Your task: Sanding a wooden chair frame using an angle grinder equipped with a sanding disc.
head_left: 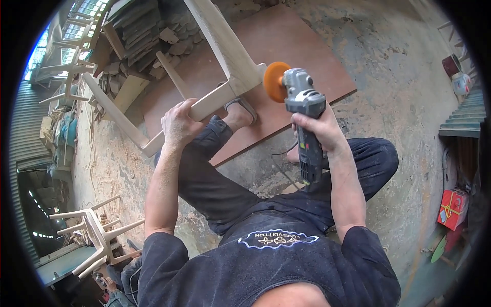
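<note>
My left hand [180,124] is wrapped over the rail of a pale wooden chair frame [214,101]. The frame lies tilted across the front of me, its legs and curved pieces reaching away to the far side. My right hand [324,129] grips the dark body of an angle grinder [309,153], held upright in front of my right thigh. An orange sanding disc [275,82] is fitted to the grinder's grey head. The disc's edge is close beside the frame's right end; whether they touch I cannot tell. My left foot [238,115] shows beneath the frame.
A reddish-brown board [302,51] lies on the dusty floor under the frame. Stacked wood offcuts [135,41] stand at far left. Another chair frame [97,235] is at lower left, near another person's hand [110,284]. A red box [452,209] sits at right.
</note>
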The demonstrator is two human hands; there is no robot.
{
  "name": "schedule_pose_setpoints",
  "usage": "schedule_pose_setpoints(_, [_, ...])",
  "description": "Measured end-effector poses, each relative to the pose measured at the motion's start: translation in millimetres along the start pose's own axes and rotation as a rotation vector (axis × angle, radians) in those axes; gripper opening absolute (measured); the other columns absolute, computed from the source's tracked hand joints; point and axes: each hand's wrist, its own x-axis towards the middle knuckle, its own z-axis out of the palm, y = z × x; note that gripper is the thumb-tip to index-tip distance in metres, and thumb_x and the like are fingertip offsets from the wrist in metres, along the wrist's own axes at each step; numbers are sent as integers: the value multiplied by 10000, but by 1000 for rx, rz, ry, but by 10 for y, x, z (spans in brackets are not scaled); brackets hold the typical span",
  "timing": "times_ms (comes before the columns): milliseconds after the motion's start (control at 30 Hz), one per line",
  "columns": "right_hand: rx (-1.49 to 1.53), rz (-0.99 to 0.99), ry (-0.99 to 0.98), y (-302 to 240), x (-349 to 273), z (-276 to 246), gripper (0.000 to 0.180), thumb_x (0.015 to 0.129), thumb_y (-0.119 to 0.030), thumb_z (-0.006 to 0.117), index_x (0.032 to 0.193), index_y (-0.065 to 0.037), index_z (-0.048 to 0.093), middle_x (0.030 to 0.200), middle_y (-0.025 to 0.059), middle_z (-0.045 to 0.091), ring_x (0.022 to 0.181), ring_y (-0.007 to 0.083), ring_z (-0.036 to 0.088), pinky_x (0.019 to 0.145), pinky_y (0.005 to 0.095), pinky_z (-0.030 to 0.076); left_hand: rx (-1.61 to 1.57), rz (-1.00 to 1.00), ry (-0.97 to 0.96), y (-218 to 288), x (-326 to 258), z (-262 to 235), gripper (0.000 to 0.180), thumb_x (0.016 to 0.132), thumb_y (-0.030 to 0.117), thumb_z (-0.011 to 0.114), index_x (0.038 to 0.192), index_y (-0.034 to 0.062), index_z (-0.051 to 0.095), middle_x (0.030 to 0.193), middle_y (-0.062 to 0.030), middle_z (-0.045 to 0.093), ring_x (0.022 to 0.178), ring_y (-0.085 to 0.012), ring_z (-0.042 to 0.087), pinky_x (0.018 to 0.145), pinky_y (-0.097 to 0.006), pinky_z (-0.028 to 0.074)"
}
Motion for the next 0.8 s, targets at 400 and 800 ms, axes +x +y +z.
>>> schedule_pose_setpoints(400, [-844, -66, -136, -411, -119, 626, 605, 759, -233, 906, 1177, -37, 516, 1050, 179, 736, 1037, 304, 740, 926, 423, 577, 6, -36, -38, 23, -9, -6, 450, 745, 401, 851, 1101, 138, 765, 965, -126, 768, 916, -314, 747, 823, -421, 578])
schedule_pose_setpoints(800, [-810, -84, -112, -382, -164, 584, 621, 745, -272, 887, 1170, -42, 498, 1024, 248, 734, 989, 398, 743, 883, 468, 589, 6, -28, -47, 52, -2, -32, 429, 759, 418, 834, 1095, 159, 769, 947, -114, 764, 920, -323, 737, 819, -434, 571])
